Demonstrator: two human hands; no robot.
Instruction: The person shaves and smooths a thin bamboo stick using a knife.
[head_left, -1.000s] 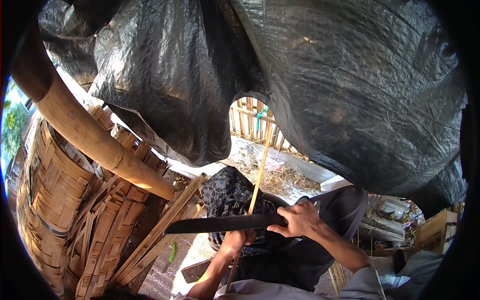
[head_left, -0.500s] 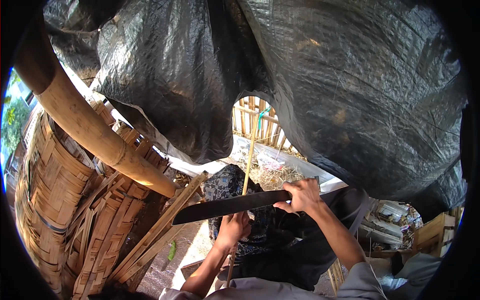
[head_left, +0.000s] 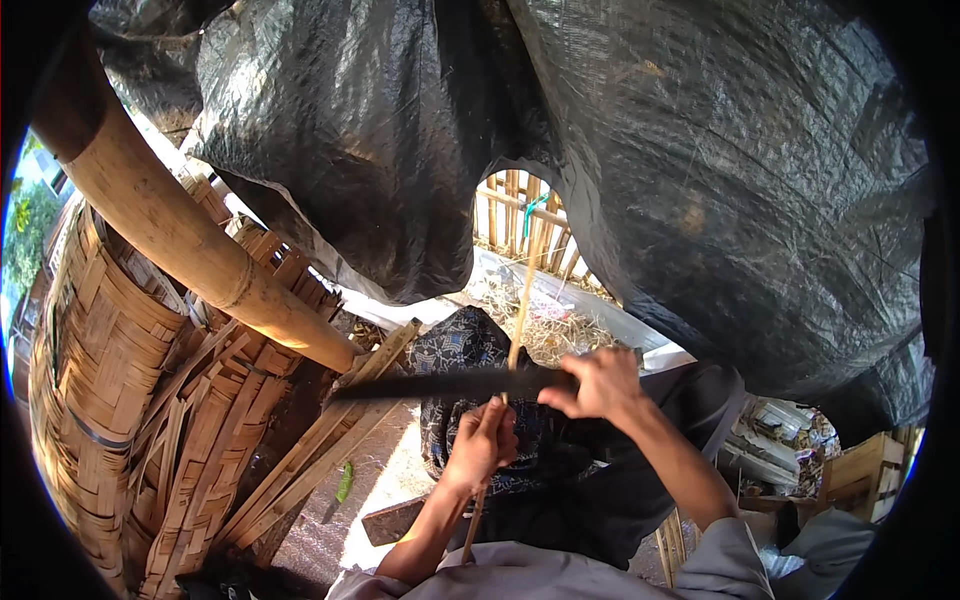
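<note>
My right hand (head_left: 600, 384) is closed around the handle of a long dark-bladed machete (head_left: 430, 386). The blade points left and lies crosswise over a thin bamboo strip (head_left: 523, 305), its outline blurred by motion. Just below the blade, my left hand (head_left: 478, 445) grips the strip between thumb and fingers. The strip runs from my lap up and away toward the gap in the tarp. Beneath it, a dark patterned cloth (head_left: 450, 345) covers my leg. Whether the edge touches the strip, I cannot tell.
Black tarp (head_left: 720, 180) hangs ahead. At left, a thick bamboo pole (head_left: 200, 250) slants past woven bamboo baskets (head_left: 110, 350). Split bamboo pieces (head_left: 310, 450) lean beside my left arm. A wooden crate (head_left: 865, 475) is at right. Beyond the gap stands a bamboo fence (head_left: 500, 215).
The machete has moved slightly left and up, and levelled. My left hand has shifted a little right and up with the strip, whose far part has swung right.
</note>
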